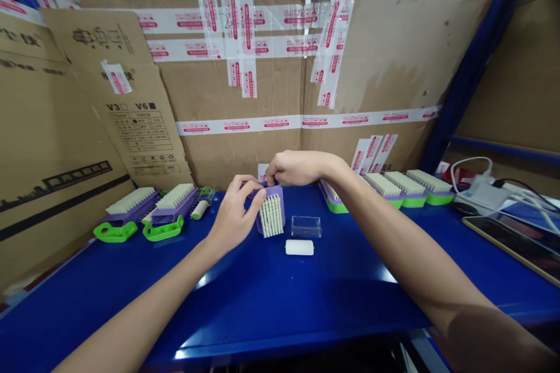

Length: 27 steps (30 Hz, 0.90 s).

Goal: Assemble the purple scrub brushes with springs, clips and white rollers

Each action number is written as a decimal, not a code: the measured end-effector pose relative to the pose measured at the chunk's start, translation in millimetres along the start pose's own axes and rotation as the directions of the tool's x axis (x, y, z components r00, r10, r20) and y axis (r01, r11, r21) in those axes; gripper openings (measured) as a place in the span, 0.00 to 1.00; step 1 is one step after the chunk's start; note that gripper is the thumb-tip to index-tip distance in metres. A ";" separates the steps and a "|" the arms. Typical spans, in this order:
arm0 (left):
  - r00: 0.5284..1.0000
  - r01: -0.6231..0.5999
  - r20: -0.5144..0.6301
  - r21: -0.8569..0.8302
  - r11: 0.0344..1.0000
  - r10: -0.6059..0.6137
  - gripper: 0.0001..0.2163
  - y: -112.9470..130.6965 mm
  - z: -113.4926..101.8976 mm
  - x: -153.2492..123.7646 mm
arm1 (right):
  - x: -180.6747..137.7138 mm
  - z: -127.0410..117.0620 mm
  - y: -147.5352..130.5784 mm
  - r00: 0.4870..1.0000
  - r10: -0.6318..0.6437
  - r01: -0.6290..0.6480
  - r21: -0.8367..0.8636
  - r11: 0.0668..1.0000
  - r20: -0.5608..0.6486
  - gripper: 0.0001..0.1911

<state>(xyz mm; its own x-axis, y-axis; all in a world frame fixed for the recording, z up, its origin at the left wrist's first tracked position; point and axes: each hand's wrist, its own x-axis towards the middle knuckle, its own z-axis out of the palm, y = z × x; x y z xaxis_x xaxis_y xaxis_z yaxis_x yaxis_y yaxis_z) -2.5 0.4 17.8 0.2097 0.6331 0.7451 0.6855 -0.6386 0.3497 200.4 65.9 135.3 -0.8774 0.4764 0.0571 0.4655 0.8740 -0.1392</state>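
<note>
A purple brush [272, 213] with cream bristles stands on end at the middle of the blue table [271, 297], bristles facing me. My left hand [236, 213] grips its left side with curled fingers. My right hand [294, 168] pinches its top edge from above. Just right of the brush sit a small clear plastic box [306, 226] and, in front of that, a white cylinder [300, 247], both untouched.
Two finished purple brushes with green handles [144, 213] lie at the left, beside a small white roller [200, 208]. A row of green-and-purple brushes [394, 189] lines the right back. Taped cardboard walls [245, 99] enclose the table. A tablet [516, 242] and white cables [485, 186] lie at far right.
</note>
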 end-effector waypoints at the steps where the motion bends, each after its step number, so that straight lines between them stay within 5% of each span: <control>1: 1.000 0.002 0.001 -0.004 1.000 -0.002 0.12 0.0 -0.1 0.0 | -0.4 -0.1 -0.8 1.000 0.005 -0.005 0.001 1.000 0.003 0.19; 10: 0.996 0.024 0.085 -0.008 1.000 -0.024 0.14 -0.9 -4.2 1.4 | -2.1 -1.4 -0.7 1.000 0.021 -0.021 0.023 1.000 0.005 0.17; 27: 0.996 -0.065 0.069 0.069 0.996 0.060 0.21 -14.0 -17.0 9.3 | -3.2 -2.4 0.1 0.999 -0.051 0.053 0.083 0.995 -0.017 0.14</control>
<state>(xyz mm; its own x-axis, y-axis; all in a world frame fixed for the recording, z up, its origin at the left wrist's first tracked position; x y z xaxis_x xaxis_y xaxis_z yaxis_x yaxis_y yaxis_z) -22.0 7.8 29.5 0.2980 0.6222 0.7239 0.7167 -0.6468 0.2608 203.6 64.7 137.5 -0.8980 0.4324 0.0814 0.4074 0.8870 -0.2173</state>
